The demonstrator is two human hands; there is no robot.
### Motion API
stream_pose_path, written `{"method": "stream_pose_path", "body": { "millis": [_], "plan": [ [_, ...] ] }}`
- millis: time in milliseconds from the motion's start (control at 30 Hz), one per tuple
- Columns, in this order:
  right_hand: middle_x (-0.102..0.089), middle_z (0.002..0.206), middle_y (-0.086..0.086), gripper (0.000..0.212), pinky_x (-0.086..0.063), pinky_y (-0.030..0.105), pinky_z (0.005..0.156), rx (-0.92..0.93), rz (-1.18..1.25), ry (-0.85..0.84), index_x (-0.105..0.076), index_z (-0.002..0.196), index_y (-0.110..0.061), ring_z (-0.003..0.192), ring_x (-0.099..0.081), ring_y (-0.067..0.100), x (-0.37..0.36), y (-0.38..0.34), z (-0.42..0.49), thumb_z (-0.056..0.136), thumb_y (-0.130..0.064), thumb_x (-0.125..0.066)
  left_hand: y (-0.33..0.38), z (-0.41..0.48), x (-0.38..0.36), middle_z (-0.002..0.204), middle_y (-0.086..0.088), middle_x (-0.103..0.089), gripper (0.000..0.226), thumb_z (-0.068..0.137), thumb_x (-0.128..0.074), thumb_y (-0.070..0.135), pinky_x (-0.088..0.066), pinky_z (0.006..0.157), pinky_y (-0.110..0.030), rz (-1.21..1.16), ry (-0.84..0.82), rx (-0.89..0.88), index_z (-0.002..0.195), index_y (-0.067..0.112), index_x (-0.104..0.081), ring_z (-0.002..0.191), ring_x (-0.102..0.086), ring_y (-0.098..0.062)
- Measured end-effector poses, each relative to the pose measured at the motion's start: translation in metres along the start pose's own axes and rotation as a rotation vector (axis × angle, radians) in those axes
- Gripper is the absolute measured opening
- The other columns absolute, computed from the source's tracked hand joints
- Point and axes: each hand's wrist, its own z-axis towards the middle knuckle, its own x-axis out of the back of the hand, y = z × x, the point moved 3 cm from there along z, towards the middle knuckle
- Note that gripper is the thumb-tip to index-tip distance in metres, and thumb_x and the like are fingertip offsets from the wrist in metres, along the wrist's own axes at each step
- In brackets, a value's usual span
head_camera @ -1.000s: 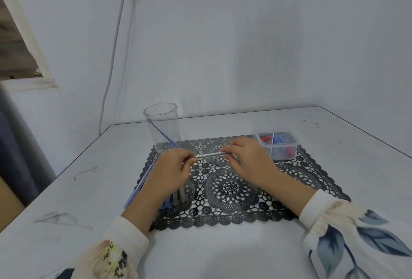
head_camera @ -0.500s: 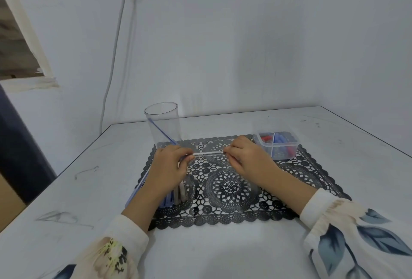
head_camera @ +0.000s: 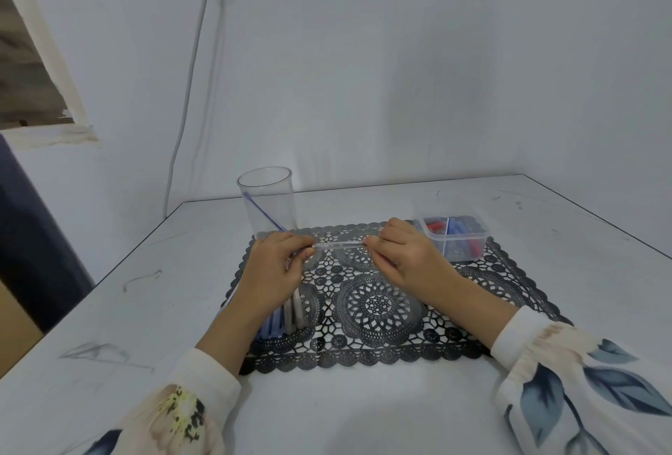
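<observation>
A clear pen barrel (head_camera: 338, 246) is held level above the black lace placemat (head_camera: 378, 309). My left hand (head_camera: 276, 265) pinches its left end and my right hand (head_camera: 407, 254) pinches its right end. Under my left forearm lie several pens (head_camera: 291, 316), some blue and some grey, partly hidden. A clear plastic cup (head_camera: 269, 203) stands at the mat's far left corner with a thin blue refill leaning inside it.
A clear divided box (head_camera: 454, 236) with red and blue small parts sits on the mat's far right corner. The white table (head_camera: 363, 411) meets a wall behind; a white cable (head_camera: 189, 91) runs down the wall to the left.
Both hands stay on the barrel with only slight finger shifts. Nothing else has moved.
</observation>
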Motion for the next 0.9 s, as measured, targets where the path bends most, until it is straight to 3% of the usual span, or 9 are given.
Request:
{"method": "stream_pose_path", "body": {
  "millis": [233, 433, 533, 667, 767, 900],
  "plan": [
    [-0.061, 0.07, 0.005, 0.027, -0.048, 0.023, 0.065, -0.053, 0.031, -0.005, -0.072, 0.09, 0.001, 0.067, -0.054, 0.015, 0.002, -0.002, 0.001, 0.088, -0.017, -0.052, -0.004, 0.0, 0.002, 0.08, 0.015, -0.061, 0.021, 0.084, -0.058, 0.023, -0.049, 0.075, -0.045, 0.005, 0.013, -0.047, 0.097, 0.015, -0.073, 0.076, -0.053, -0.007],
    [-0.053, 0.075, -0.01, 0.038, -0.037, 0.005, 0.07, -0.265, 0.152, -0.052, -0.056, 0.125, -0.011, 0.069, -0.042, -0.003, 0.004, 0.003, 0.0, 0.088, -0.016, -0.061, -0.005, -0.001, 0.003, 0.08, 0.004, -0.067, 0.023, 0.084, -0.056, 0.023, -0.049, 0.074, -0.04, 0.017, 0.03, -0.024, 0.095, 0.012, -0.073, 0.073, -0.054, -0.011],
    [-0.061, 0.075, -0.004, 0.027, -0.041, 0.006, 0.068, -0.378, 0.194, -0.012, -0.059, 0.107, -0.008, 0.067, -0.051, 0.002, 0.006, 0.007, -0.001, 0.084, -0.021, -0.068, -0.009, -0.001, 0.003, 0.078, 0.003, -0.066, 0.025, 0.085, -0.054, 0.026, -0.049, 0.072, -0.041, 0.04, 0.031, 0.02, 0.094, 0.013, -0.073, 0.073, -0.055, -0.016],
    [-0.066, 0.075, 0.0, 0.01, -0.049, 0.025, 0.067, -0.406, 0.238, -0.104, -0.069, 0.079, -0.01, 0.07, -0.057, 0.01, 0.001, 0.013, -0.004, 0.076, -0.017, -0.075, -0.012, -0.001, 0.003, 0.081, 0.001, -0.067, 0.027, 0.084, -0.053, 0.028, -0.05, 0.073, -0.044, 0.046, 0.036, 0.06, 0.096, 0.014, -0.073, 0.076, -0.058, -0.02],
    [-0.069, 0.08, 0.003, 0.005, -0.053, 0.031, 0.074, -0.429, 0.259, -0.183, -0.074, 0.082, -0.009, 0.073, -0.062, 0.011, -0.006, 0.013, -0.005, 0.077, -0.009, -0.074, -0.013, -0.001, 0.002, 0.082, 0.001, -0.067, 0.028, 0.085, -0.053, 0.03, -0.05, 0.074, -0.044, 0.044, 0.021, 0.067, 0.096, 0.014, -0.073, 0.077, -0.059, -0.02],
    [-0.071, 0.096, 0.008, 0.015, -0.041, 0.014, 0.085, -0.376, 0.227, -0.419, -0.073, 0.098, -0.005, 0.088, -0.063, 0.015, -0.016, 0.008, -0.004, 0.087, -0.005, -0.062, -0.012, -0.001, 0.001, 0.081, 0.0, -0.067, 0.029, 0.085, -0.052, 0.031, -0.05, 0.073, -0.045, 0.053, 0.013, 0.071, 0.096, 0.015, -0.073, 0.076, -0.058, -0.02]
  ]
}}
